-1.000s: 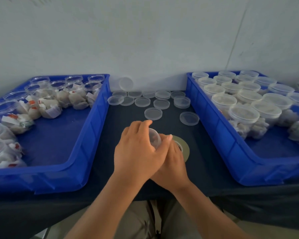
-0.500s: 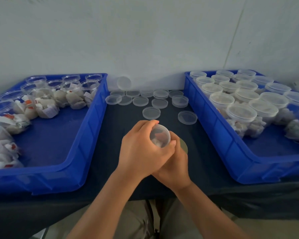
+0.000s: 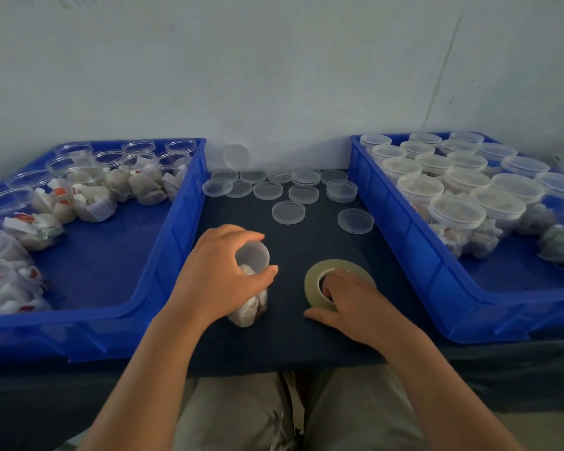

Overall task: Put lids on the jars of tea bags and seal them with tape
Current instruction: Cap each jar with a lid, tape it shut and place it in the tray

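Hands are both busy: left hand point(image 3: 222, 278) is curling round the jar point(image 3: 253, 257) of tea bags sitting mid-counter point(image 3: 306, 242), right hand point(image 3: 355, 304) is hooking its fingers into the tape roll point(image 3: 332, 265) lying flat just beside it.

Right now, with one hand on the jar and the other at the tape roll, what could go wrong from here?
1. The left hand grips the jar around its top, partly hiding the lid; if it sits crooked, tape would seal it that way.
2. The right hand hooks fingers into the tape roll; no free end shows, so finding it may be slow.
3. Loose lids lie just beyond and could get knocked.
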